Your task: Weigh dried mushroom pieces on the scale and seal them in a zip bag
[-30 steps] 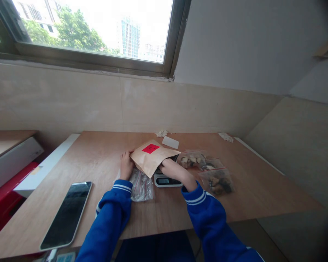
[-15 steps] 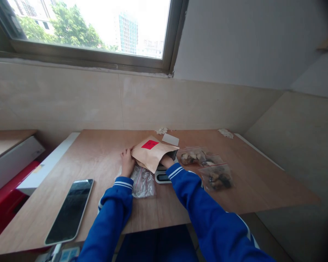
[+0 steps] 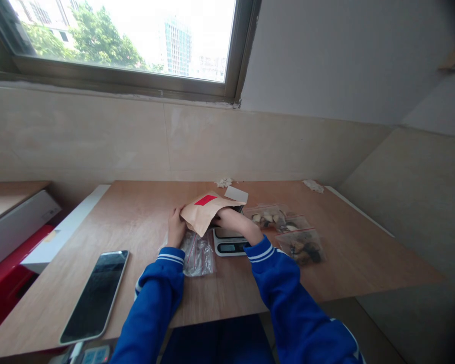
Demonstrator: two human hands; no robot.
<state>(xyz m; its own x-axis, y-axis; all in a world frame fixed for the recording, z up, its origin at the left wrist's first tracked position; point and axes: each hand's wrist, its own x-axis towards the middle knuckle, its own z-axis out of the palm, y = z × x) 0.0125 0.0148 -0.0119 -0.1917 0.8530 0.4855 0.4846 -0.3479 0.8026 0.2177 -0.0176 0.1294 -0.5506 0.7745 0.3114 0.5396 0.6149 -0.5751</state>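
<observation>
A brown paper bag (image 3: 199,212) with a red label lies tilted above the table, its mouth toward the right. My left hand (image 3: 176,222) grips the bag's closed left end. Inside the open mouth are the fingers of my right hand (image 3: 233,221); the bag hides them, so whether they hold anything does not show. Under that hand sits a small white kitchen scale (image 3: 231,248) with a lit display, its plate partly covered. Clear zip bags (image 3: 199,257) lie in front of the paper bag, close to my left wrist.
Right of the scale lie zip bags with pale pieces (image 3: 267,219) and dark dried pieces (image 3: 306,252). A white card (image 3: 236,194) rests behind the paper bag. At the left is a phone (image 3: 95,296) with a cable. White crumpled bits (image 3: 224,182) lie along the wall.
My right hand has drawn partway out of the paper bag toward the right, so its back and wrist now show. The scale's display has come into fuller view.
</observation>
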